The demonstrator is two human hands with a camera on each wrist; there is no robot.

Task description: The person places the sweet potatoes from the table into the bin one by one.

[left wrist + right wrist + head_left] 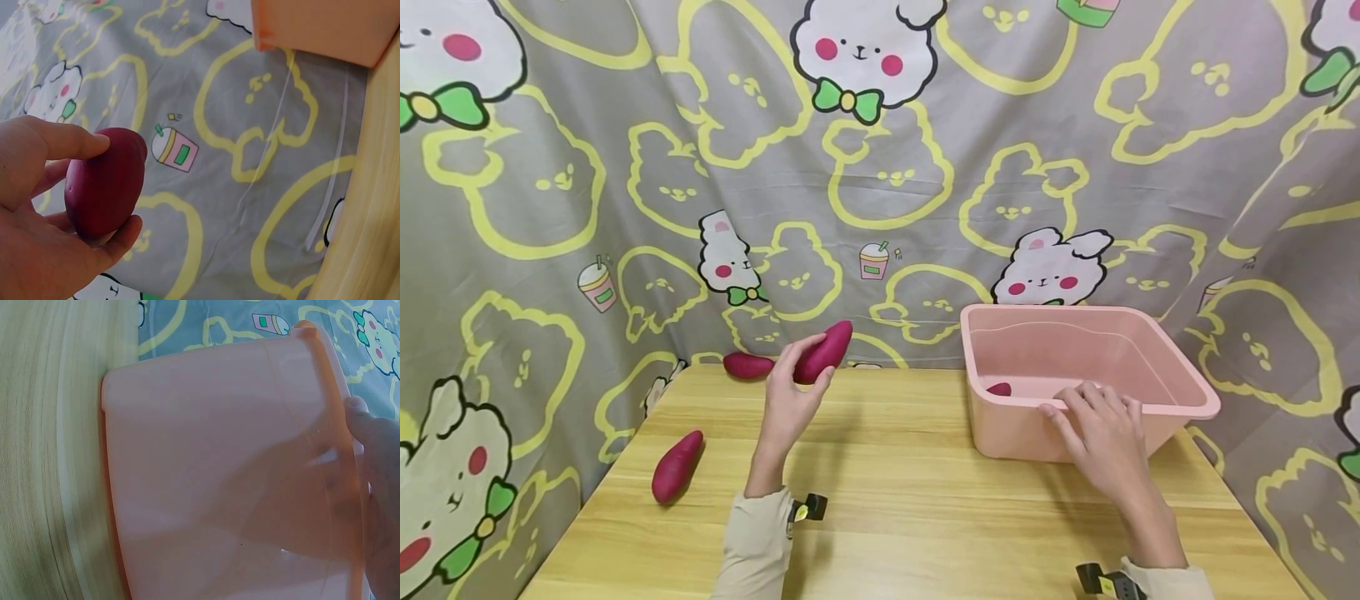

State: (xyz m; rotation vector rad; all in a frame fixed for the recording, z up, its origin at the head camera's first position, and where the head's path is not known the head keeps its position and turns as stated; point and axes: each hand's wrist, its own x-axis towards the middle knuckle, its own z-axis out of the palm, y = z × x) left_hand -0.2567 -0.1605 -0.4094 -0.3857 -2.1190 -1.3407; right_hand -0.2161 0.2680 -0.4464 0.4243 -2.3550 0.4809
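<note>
My left hand [793, 404] grips a purple sweet potato [825, 352] in the air above the back of the table, thumb on one side and fingers on the other. In the left wrist view the sweet potato [106, 182] is seen nearly end-on between thumb and fingers. My right hand [1103, 437] holds the near rim of a pink plastic bin [1090, 315], its fingers over the edge and its thumb on the outside. The bin's outer wall [219, 456] fills most of the right wrist view. Inside the bin, the tip of another sweet potato [999, 389] shows; the front wall hides the rest.
One sweet potato [677, 468] lies on the left part of the wooden table [880, 517]. Another sweet potato [747, 365] lies at the table's back edge, partly behind my left hand. A grey patterned curtain [895, 200] hangs along the back and sides.
</note>
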